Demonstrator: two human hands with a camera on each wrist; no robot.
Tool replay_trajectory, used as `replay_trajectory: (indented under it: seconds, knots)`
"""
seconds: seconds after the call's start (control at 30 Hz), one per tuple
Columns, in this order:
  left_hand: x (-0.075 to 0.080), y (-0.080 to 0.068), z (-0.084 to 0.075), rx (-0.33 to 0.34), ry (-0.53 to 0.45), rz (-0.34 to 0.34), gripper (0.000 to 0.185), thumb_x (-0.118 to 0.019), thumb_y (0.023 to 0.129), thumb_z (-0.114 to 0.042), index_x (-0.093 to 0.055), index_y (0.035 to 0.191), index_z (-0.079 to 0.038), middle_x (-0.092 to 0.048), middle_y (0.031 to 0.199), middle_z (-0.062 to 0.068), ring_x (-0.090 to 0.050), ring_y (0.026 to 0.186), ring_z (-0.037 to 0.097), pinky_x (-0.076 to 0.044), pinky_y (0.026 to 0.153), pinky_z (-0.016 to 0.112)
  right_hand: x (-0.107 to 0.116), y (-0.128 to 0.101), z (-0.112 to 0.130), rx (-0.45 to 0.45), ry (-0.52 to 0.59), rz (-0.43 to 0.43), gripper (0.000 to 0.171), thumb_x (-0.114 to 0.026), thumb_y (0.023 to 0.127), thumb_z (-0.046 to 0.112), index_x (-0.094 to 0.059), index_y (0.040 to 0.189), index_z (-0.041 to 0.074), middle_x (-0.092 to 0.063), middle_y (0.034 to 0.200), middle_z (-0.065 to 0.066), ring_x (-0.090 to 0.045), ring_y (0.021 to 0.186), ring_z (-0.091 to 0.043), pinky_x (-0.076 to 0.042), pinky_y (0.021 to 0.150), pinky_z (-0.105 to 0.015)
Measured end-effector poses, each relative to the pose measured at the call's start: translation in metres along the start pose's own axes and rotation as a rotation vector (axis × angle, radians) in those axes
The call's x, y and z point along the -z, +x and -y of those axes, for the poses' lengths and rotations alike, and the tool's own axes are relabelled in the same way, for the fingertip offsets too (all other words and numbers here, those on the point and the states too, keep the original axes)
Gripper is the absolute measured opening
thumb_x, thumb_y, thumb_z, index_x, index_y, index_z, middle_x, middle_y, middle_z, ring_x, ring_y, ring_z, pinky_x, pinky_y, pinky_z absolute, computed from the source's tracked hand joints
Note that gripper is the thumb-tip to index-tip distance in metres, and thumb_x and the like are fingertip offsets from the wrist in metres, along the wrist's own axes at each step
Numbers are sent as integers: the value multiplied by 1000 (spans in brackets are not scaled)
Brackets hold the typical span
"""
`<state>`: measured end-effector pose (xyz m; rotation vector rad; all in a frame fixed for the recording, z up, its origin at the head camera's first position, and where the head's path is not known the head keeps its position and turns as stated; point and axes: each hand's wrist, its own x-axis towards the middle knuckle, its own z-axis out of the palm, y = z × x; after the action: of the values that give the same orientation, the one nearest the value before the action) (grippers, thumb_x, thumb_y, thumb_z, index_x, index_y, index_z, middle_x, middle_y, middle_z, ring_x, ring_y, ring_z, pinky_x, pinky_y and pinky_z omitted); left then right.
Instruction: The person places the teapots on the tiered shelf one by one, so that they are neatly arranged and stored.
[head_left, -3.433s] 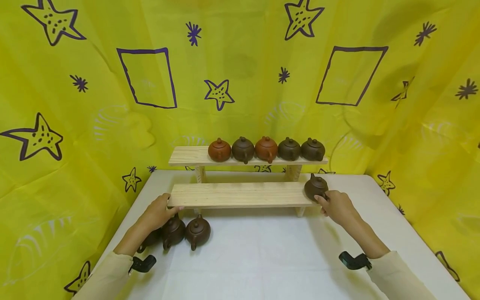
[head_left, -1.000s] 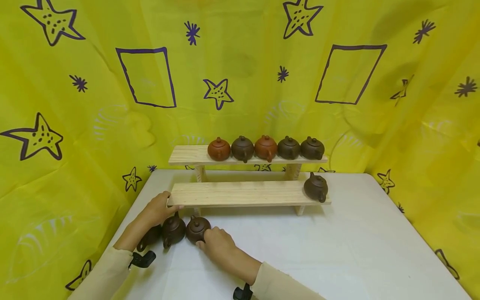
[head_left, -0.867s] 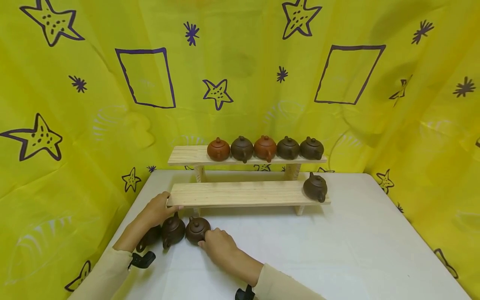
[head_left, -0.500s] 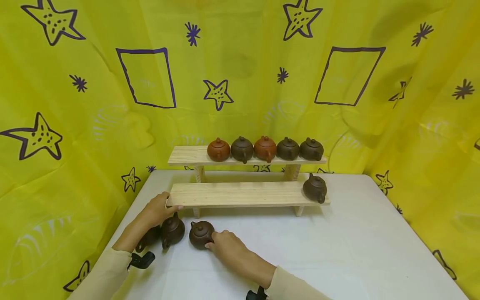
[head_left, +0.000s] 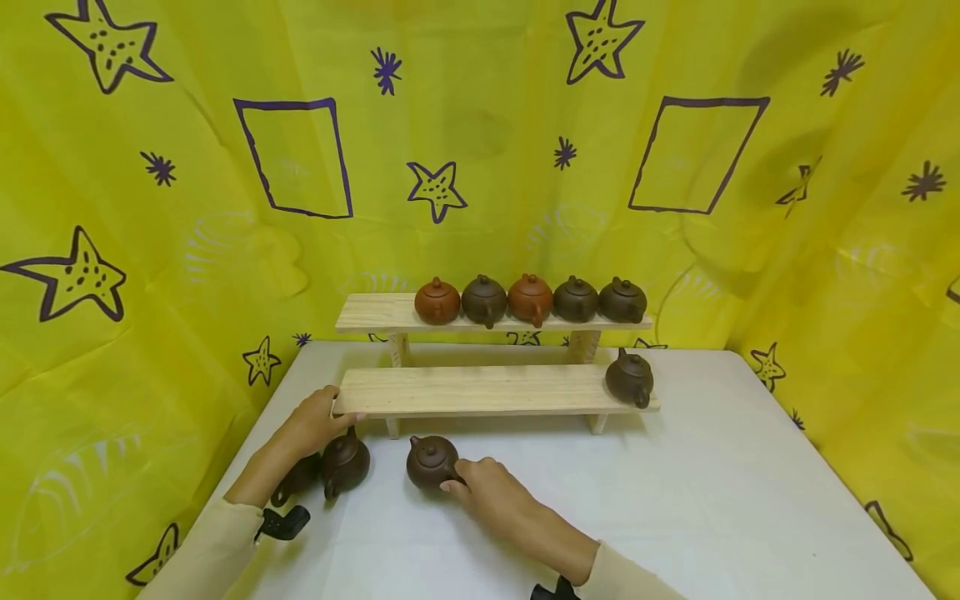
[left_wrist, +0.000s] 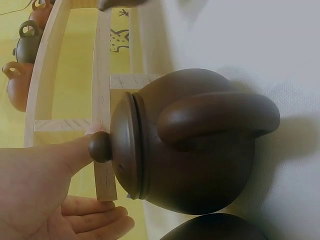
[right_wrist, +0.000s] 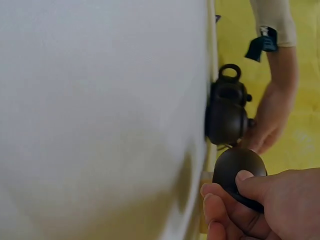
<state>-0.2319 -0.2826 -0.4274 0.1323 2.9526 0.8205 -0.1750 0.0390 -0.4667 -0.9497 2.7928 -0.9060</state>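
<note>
My right hand pinches the handle of a dark brown teapot in front of the two-tier wooden shelf. In the right wrist view the thumb lies along that handle, and the teapot looks slightly raised off the table, its spout hidden. My left hand grips the left end of the lower shelf board, thumb on one side and fingers on the other. Just below it stand two more dark teapots, one nearer the middle and one partly hidden by the forearm.
One dark teapot stands at the right end of the lower board. Several red-brown and dark teapots line the upper board. The white-covered table is bounded by a yellow patterned curtain.
My right hand let go of the teapot at the lower board's right end, took another by its handle, and has carried it rightward from the other two. The left hand stays put.
</note>
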Motion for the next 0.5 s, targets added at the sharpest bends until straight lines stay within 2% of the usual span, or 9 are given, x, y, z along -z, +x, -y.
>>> replay_trajectory:
  seconds: [0.1,0.3,0.5]
  knots:
    - [-1,1,1,-2,-4,3,71,-71,102,-32,-43,138,22,-58,131,39,-60,110,42,-50,96,58,17,-5,-5,16,30,-34,25,-67,105,20,-63,82,8,-49,63,9,-39,53,1,-34,49,-15]
    - [-2,3,1,-7,12,-3,73,-71,102,-34,-43,138,23,-57,132,41,-60,114,46,-49,98,59,58,-16,-20,0,67,-122,25,-65,106,17,-63,83,9,-60,65,5,-50,54,0,-40,49,-20]
    - [-1,2,2,-2,10,-1,76,-71,102,-35,-40,140,24,-53,137,44,-58,121,50,-47,102,62,90,-22,-42,-123,6,-240,30,-66,105,17,-60,78,9,-61,62,4,-53,53,-4,-42,51,-24]
